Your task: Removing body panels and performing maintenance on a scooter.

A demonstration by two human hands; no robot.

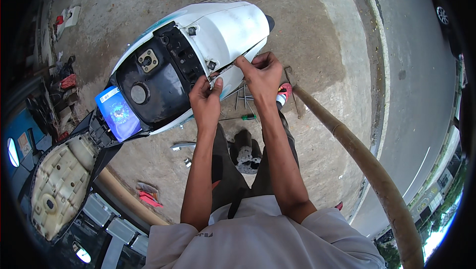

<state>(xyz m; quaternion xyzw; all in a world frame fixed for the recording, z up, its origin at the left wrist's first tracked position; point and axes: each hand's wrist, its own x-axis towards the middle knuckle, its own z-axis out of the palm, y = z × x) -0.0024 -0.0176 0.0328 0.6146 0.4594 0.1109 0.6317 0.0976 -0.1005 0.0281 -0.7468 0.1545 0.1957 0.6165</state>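
Panel (235, 31), white, one: at rear of scooter (171, 83). Left hand (205, 104), right hand (266, 79): curled at its near edge; whether either grip pinches, I cannot tell. Screwdriver (248, 117), green-handled: on ground (322, 135).

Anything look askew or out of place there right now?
Yes: a dark gap runs between the white side panel and tail cover, near the left hand and right hand, so the panel looks unseated. A blue packet lies between the black tank and flipped-open seat, an odd spot.
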